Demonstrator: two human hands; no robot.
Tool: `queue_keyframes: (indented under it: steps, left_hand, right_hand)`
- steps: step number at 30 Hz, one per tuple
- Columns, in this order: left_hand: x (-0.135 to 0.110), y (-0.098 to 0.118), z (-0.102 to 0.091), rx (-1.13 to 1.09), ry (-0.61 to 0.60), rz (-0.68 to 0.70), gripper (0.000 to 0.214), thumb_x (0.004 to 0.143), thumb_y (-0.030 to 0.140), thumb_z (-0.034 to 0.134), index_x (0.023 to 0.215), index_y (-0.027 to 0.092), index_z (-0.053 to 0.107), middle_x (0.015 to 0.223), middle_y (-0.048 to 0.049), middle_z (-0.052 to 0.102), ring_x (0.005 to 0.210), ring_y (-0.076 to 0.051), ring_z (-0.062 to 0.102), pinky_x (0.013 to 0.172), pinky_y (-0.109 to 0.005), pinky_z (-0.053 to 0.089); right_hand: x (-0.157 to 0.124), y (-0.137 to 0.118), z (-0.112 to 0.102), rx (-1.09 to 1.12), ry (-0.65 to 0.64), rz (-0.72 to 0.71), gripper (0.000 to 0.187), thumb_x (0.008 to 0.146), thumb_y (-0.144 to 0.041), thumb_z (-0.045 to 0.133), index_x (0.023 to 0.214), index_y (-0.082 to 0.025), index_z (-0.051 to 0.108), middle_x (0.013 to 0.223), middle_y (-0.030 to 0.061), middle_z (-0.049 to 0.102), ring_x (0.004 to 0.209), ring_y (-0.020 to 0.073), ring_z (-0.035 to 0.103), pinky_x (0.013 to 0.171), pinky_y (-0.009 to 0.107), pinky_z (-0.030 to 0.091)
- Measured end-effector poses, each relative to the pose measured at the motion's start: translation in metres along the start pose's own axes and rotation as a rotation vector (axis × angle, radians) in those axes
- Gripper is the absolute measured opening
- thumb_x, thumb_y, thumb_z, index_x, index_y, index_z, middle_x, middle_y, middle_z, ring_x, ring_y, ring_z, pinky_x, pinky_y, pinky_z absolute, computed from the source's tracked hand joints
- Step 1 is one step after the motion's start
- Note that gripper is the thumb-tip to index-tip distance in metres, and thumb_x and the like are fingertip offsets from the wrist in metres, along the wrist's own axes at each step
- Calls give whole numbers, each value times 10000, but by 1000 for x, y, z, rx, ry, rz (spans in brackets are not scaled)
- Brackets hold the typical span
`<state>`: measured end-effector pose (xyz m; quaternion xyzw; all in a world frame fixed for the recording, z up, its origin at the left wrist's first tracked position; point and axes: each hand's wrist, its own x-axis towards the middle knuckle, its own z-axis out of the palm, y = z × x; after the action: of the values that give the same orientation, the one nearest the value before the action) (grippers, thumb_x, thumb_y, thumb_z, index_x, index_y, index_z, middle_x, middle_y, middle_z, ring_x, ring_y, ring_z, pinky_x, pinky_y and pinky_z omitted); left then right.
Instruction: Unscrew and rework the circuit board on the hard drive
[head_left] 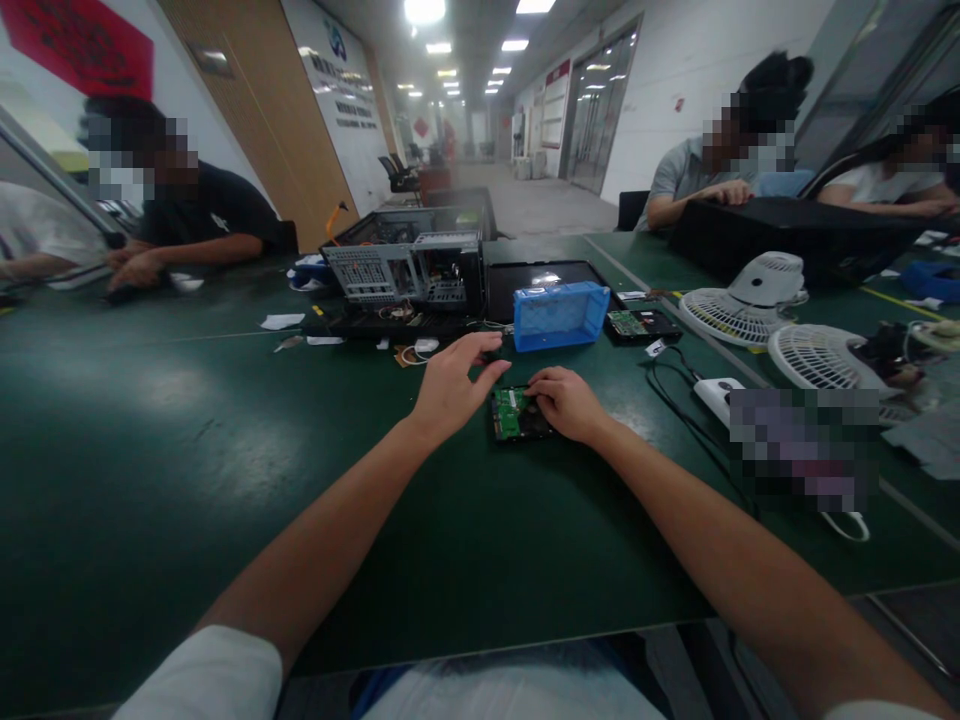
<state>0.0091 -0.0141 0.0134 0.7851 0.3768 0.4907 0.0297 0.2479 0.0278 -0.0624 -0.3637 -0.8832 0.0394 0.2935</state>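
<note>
A hard drive (517, 425) lies on the green table with its green circuit board facing up. My right hand (568, 402) rests over its right side, fingers curled together with the tips on the board; whatever they may pinch is too small to make out. Left of and slightly above the drive hovers my left hand (454, 388), thumb and fingers apart. A small dark spot shows near its fingertips, and I cannot tell whether it is an object. Just beyond both hands a blue plastic bin (561, 318) stands tipped on its side.
An opened computer case (405, 270) stands behind my left hand. Another drive with a circuit board (641, 325) lies right of the bin. White fan parts (739, 315), a power strip (716, 395) and cables are on the right. Other people sit around the table (360, 560).
</note>
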Motion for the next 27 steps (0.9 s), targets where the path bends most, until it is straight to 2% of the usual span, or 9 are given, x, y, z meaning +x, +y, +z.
queue_keyframes:
  steps: [6, 10, 15, 19, 23, 27]
  left_hand:
    - [0, 0, 0, -21, 29, -35, 182, 901, 237, 734, 1053, 194, 643, 1169, -79, 647, 1076, -215, 677, 766, -327, 662]
    - [2, 1, -3, 1, 40, -12, 124, 920, 224, 715, 1031, 205, 661, 1086, -45, 711, 1010, -188, 707, 826, -325, 651]
    - [1, 2, -3, -6, 24, -28, 159, 920, 249, 731, 1041, 210, 636, 1126, -40, 756, 1016, -194, 740, 927, -368, 631]
    - [0, 1, 1, -63, 33, -65, 183, 912, 259, 737, 1030, 204, 609, 1179, -69, 723, 1074, -216, 722, 879, -379, 654]
    - [0, 0, 0, 0, 86, -68, 141, 901, 202, 730, 1011, 195, 642, 1155, -81, 652, 1071, -212, 679, 776, -335, 665]
    - [0, -3, 0, 14, 77, -26, 167, 915, 128, 678, 1064, 198, 652, 1121, -68, 669, 1071, -204, 668, 834, -348, 655]
  right_hand:
    - [0, 2, 2, 16, 20, -12, 284, 844, -54, 582, 973, -182, 800, 1083, 104, 744, 996, 252, 673, 941, 402, 514]
    - [0, 3, 2, 16, 21, -12, 278, 842, -58, 586, 968, -186, 798, 1082, 101, 743, 997, 252, 670, 936, 398, 513]
    - [-1, 2, 1, 11, 12, -6, 286, 847, -66, 587, 981, -201, 800, 1093, 96, 739, 1007, 251, 661, 940, 397, 505]
    - [-1, 2, 0, 10, 16, -5, 287, 850, -66, 582, 978, -201, 801, 1089, 97, 739, 1004, 252, 659, 939, 399, 503]
    - [-1, 2, 0, 14, 14, -5, 290, 838, -58, 584, 971, -196, 802, 1085, 101, 741, 993, 254, 664, 930, 404, 509]
    - [0, 2, 1, 17, 13, -3, 297, 833, -54, 588, 981, -195, 804, 1088, 102, 740, 1003, 255, 664, 927, 402, 512]
